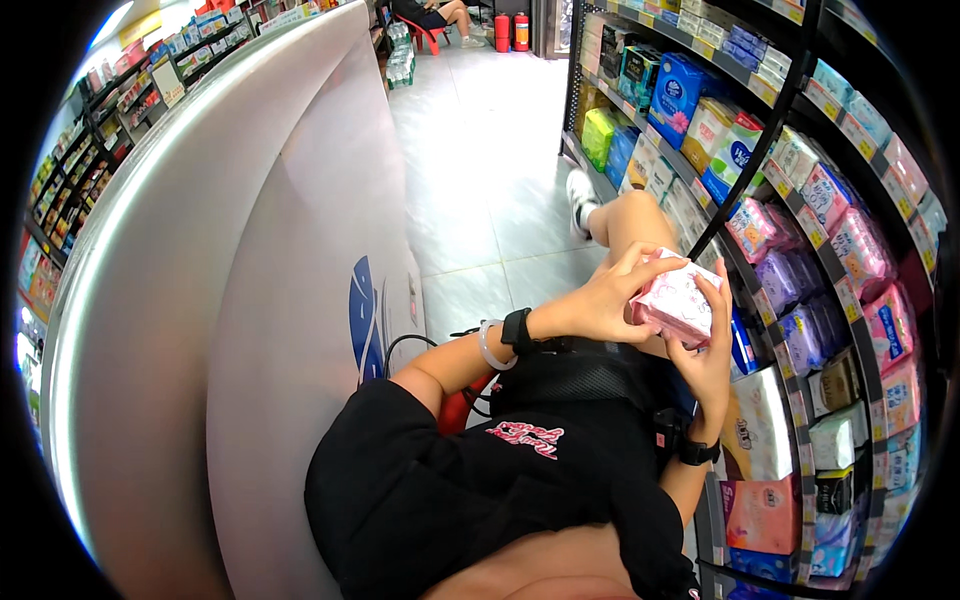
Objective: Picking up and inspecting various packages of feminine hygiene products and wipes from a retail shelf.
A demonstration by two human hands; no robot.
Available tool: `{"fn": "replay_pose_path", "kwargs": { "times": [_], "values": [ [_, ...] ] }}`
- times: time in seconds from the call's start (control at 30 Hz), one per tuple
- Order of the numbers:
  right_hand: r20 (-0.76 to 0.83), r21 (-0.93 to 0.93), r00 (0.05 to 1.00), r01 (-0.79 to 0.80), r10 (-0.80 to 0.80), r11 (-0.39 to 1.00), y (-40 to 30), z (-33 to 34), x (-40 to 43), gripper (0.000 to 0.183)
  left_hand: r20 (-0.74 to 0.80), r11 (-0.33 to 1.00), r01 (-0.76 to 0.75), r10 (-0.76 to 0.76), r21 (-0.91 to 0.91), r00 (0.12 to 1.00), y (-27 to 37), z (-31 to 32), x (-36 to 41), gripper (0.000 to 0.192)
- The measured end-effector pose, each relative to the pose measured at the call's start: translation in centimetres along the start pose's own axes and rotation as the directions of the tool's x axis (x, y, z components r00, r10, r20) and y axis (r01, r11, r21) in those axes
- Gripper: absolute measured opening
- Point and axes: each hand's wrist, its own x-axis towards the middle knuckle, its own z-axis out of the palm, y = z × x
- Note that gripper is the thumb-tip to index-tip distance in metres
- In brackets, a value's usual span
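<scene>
A small pink and white soft pack [679, 304], printed with drawings, is held above my lap. My left hand [611, 292] grips its left side, fingers over the top edge and thumb at the lower edge. On the other side, my right hand [703, 330] wraps the pack's right edge, with its thumb near the bottom corner. Both wrists carry black straps, and a pale bangle [491, 346] circles the left forearm. Beneath the hands, a black bag [577, 379] lies across my lap.
Shelves at the right hold packs of tissues [679, 97] and pink packs [862, 251]. A large white cabinet [300, 300] stands close at the left. Tiled floor [472, 150] runs ahead towards fire extinguishers [511, 34] and a seated person [442, 15].
</scene>
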Motion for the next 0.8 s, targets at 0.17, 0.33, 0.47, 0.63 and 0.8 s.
{"fn": "replay_pose_path", "kwargs": {
  "times": [0.17,0.33,0.47,0.63,0.8],
  "values": [
    [0.005,-0.053,1.000,-0.015,0.015,0.998,-0.5,-0.2,0.2,0.063,-0.039,1.000,-0.010,0.011,0.020,0.999,0.3,0.6,0.0,0.080],
    [0.021,-0.049,0.999,-0.030,0.031,0.998,-0.5,-0.3,0.2,0.062,-0.083,1.000,0.014,-0.015,-0.018,0.996,1.1,0.2,0.2,0.073],
    [0.020,-0.049,1.000,-0.008,0.009,0.999,-0.1,-0.4,0.0,0.061,-0.094,0.997,-0.071,0.071,0.001,0.993,0.0,0.0,0.2,0.072],
    [0.019,0.072,1.000,-0.019,0.018,0.997,0.7,-0.4,-0.1,0.061,0.044,0.995,0.039,-0.035,-0.091,0.998,-0.4,-0.8,0.0,0.075],
    [0.045,0.004,0.999,-0.030,0.030,1.000,0.4,-0.2,-0.1,0.061,0.060,0.999,0.043,-0.042,-0.020,0.997,-0.1,-0.6,0.0,0.080]
  ]
}}
